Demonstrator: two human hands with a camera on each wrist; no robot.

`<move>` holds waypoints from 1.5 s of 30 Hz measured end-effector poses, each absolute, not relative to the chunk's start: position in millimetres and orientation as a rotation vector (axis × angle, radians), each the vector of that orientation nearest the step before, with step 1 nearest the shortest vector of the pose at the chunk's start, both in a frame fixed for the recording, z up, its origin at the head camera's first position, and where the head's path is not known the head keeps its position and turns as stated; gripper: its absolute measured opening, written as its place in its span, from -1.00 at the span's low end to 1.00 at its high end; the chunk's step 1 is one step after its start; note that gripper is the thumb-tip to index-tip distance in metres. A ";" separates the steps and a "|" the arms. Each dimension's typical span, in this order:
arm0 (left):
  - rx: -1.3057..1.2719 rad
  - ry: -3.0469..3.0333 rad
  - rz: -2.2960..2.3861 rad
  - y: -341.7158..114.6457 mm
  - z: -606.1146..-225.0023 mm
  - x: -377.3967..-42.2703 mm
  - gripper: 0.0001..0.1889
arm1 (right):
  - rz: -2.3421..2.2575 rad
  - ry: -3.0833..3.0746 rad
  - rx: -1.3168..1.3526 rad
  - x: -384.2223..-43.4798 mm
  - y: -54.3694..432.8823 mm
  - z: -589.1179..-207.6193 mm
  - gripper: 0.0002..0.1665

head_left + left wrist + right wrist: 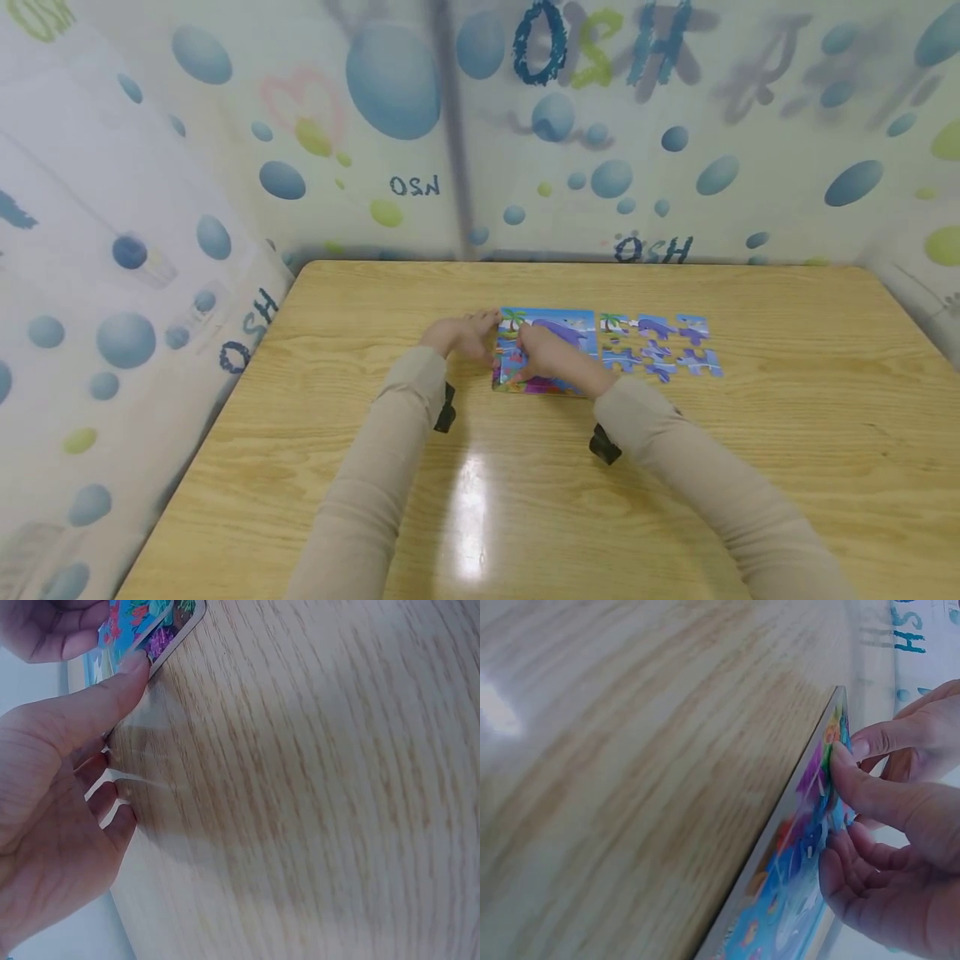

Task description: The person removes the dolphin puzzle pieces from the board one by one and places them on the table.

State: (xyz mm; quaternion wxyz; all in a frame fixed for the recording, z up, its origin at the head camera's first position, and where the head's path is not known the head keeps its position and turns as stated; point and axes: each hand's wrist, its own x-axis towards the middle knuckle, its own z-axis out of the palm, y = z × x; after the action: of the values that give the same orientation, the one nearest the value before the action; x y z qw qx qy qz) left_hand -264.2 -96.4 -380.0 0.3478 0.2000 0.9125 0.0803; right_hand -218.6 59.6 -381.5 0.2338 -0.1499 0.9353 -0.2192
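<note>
A puzzle board (547,316) with a blue sea picture, a dolphin and a palm tree lies flat on the table. My left hand (468,335) rests at its left edge; in the left wrist view the thumb (124,679) touches the board's edge and the other fingers lie loosely beside it. My right hand (551,354) reaches over the left part of the board. Its thumb (855,776) and bent fingers (847,859) are set on the picture, apparently pinching a puzzle piece, which they mostly hide.
Several loose puzzle pieces (657,327) lie in two rows just right of the board. The wooden table (352,317) meets a patterned wall covering (517,167) at its back edge. A dark wrist camera (604,445) sits under the right sleeve.
</note>
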 end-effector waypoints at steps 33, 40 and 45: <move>0.484 2.366 0.312 -97.3 -377.8 -257.4 -0.09 | -1.320 2.185 -0.276 -213.6 109.7 -384.2 -0.61; 0.499 2.378 0.325 -96.2 -376.8 -256.8 -0.09 | -1.320 2.199 -0.264 -210.1 143.2 -382.5 -0.60; 0.506 2.379 0.324 -96.4 -376.9 -258.1 -0.08 | -1.289 2.232 -0.259 -205.8 167.9 -381.5 -0.58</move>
State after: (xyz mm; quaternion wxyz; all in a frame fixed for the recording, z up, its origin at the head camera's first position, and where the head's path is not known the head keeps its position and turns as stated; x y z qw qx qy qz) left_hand -258.1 -96.4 -376.9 0.3371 0.1941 0.9128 0.1242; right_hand -205.8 167.9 -381.5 0.2723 -0.0963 0.8290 -0.4788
